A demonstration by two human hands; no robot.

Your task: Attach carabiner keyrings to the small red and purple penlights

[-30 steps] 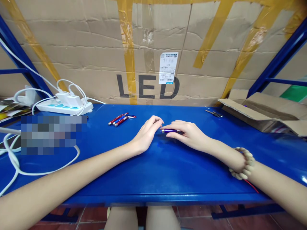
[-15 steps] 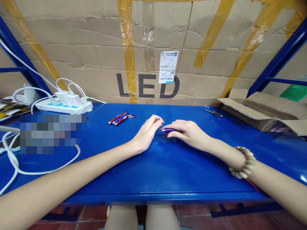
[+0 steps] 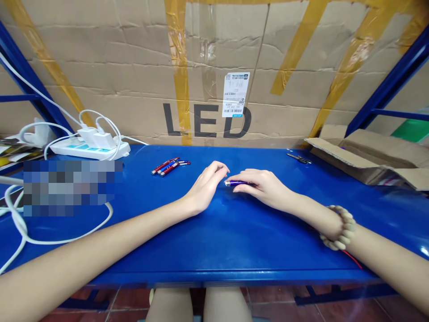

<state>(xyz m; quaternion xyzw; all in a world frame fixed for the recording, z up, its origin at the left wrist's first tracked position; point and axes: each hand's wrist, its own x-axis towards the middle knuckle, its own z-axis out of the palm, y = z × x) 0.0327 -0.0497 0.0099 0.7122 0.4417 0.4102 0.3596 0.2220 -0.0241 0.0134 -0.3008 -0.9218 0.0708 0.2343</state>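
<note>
Head view shows two bare hands over a blue surface (image 3: 214, 246). At the centre of the frame, just right of the middle, the right hand (image 3: 266, 188) has its fingers closed on a slim purple-blue metal tube (image 3: 236, 183). The thumb is below it and the other fingers are above it; the silver end points to the left and its rear part is hidden by the hand. Just beside this end, the left hand (image 3: 207, 190) has its fingers loosely bent, and I can see nothing held in them. Whether this hand touches the surface, I cannot tell.

Left of the centre, a small group of red and blue tubes (image 3: 167, 167) lies close together, apart from the left hand. On the left side of the frame, a white power strip (image 3: 87, 150) carries plugs and white cables (image 3: 67, 242). Toward the right there are keys (image 3: 299, 158), and near them an open cardboard box (image 3: 355, 166). Behind everything stands a large cardboard panel (image 3: 134, 67) with the letters "LED".
</note>
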